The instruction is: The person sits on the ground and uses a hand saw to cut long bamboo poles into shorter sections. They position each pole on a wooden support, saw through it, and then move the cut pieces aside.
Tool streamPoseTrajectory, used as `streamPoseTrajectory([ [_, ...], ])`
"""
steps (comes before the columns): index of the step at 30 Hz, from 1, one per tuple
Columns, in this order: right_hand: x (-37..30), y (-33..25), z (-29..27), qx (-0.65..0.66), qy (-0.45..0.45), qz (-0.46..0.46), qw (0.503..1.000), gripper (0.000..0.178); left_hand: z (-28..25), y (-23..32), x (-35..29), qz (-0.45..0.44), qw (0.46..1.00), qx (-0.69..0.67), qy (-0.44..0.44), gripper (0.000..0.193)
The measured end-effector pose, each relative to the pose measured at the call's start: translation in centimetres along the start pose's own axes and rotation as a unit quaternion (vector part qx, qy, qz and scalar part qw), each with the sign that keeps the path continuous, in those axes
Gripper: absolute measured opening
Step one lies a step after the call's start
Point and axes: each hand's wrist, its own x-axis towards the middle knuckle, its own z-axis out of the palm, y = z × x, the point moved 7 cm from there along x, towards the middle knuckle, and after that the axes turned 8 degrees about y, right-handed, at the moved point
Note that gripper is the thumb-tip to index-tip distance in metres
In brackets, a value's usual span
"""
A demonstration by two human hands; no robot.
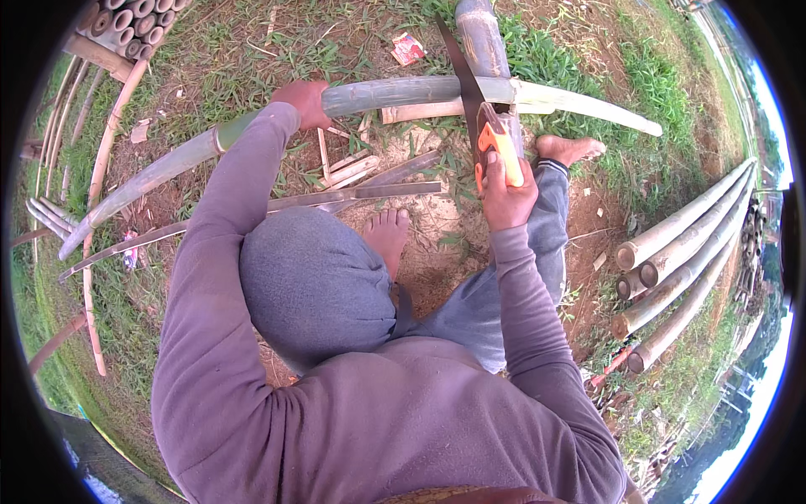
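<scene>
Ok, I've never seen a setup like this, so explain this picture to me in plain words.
There is no machine here: a person works with two bare hands. The single picture comes from a wide fisheye camera worn on the head, looking down, so straight edges bend near the rim and the person's own sleeves and legs fill the lower part.

The left hand grips a long bamboo pole. The right hand holds an orange-handled saw, its blade crossing the pole; whether it has cut in, I cannot tell. Below the pole is a thicker bamboo piece. On the ground lie split strips and, to the right, several bamboo poles.
</scene>
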Motion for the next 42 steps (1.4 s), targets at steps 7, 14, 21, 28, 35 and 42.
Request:
streamPoseTrajectory([
  [7, -11.5, 0.4, -10.8, -0.025, 0.020, -0.034, 0.999, 0.018, 0.4, -0.2, 0.7, 0.014, 0.999, 0.000, 0.051, 0.063],
  [14, -0.2, 0.4, -0.5, -0.002, 0.011, -0.054, 0.998, 0.018, -0.2, 0.2, -0.4, 0.006, 0.999, 0.006, 0.033, 0.062],
  [21, -0.8, 5.1, -1.7, -0.006, 0.039, -0.101, 0.994, 0.018, -0.4, 0.7, -0.6, -0.003, 0.998, 0.011, 0.064, 0.060],
  [28, -0.6, 2.1, -1.0, 0.022, 0.001, -0.036, 0.999, 0.021, -1.0, 0.7, -1.1, 0.002, 0.997, 0.011, 0.071, 0.057],
  [35, -0.4, -4.0, -1.8, -0.052, -0.020, -0.040, 0.998, 0.042, -0.8, 1.1, -1.8, -0.001, 0.995, 0.040, 0.090, 0.056],
  [42, -9.1, -4.1, -11.5, -0.054, -0.013, -0.072, 0.996, 0.045, 0.3, 1.1, -1.9, -0.012, 0.993, 0.037, 0.108, 0.055],
])
